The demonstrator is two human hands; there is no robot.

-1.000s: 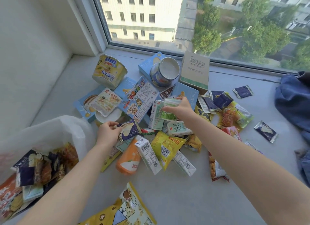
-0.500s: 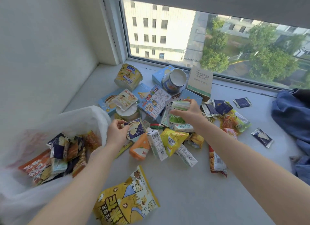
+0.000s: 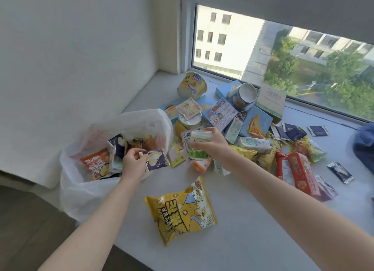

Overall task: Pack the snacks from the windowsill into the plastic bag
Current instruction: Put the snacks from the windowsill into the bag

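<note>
1. Left hand (image 3: 132, 163): fingers (image 3: 134, 151) curled, pinching one short edge of a small dark blue foil snack packet (image 3: 157, 160) printed with pale crisps. The packet hangs at the near right lip of the bag's mouth, clear of the white windowsill (image 3: 242, 242).
2. Right hand (image 3: 213, 147): fingers wrapped round white-and-green snack packets (image 3: 197, 149), held above the left edge of the heap, just right of the bag. Whether this is one item or several cannot be told, as the palm covers their right ends.
3. White translucent plastic bag (image 3: 81, 191): at the left, with its mouth open towards the heap. Orange and dark blue wrappers show inside, and the lower contents are veiled by its wall.
4. Loose heap of mixed snacks (image 3: 255, 144): centre to far right, with a yellow round noodle cup (image 3: 192, 85) tipped at its far left. Most print is too blurred to read.
5. Yellow popcorn bag (image 3: 180, 208): flat on the windowsill, near, apart from the heap.
6. Blue cloth (image 3: 364, 147): cut off by the right edge.
</note>
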